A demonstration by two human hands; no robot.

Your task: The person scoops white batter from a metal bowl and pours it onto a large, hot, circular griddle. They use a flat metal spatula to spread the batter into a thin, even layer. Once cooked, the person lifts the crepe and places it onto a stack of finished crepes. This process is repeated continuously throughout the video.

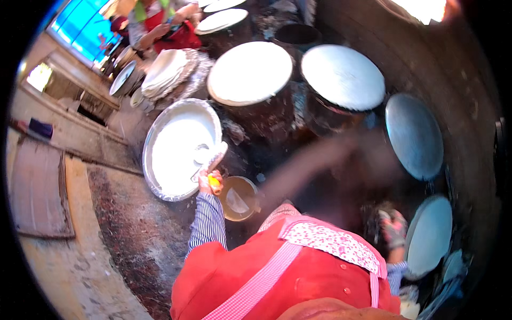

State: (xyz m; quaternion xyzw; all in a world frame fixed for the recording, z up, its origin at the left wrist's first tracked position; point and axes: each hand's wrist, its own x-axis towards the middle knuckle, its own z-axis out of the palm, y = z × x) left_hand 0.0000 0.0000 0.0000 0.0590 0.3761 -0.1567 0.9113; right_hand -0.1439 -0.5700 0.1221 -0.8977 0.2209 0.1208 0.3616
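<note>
My left hand [205,184] is closed around the yellow-orange handle of a scoop-like tool [215,156], coated in white, at the right rim of a large basin [148,160]. White liquid [176,144] fills much of that basin. Just right of the hand sits a small tan bowl [240,216] with a pale piece inside. My right hand [393,228], in a grey and reddish glove, is low on the right with its fingers apart. It is beside a round pale griddle [428,237]; whether they touch is unclear.
Two drum stoves ahead carry white-covered round griddles [250,73] [343,77]. A bare grey griddle [414,137] stands at the right by the curved wall [464,106]. Stacked flat white sheets [169,72] lie far left, near another person [165,26]. Hazy steam crosses the middle.
</note>
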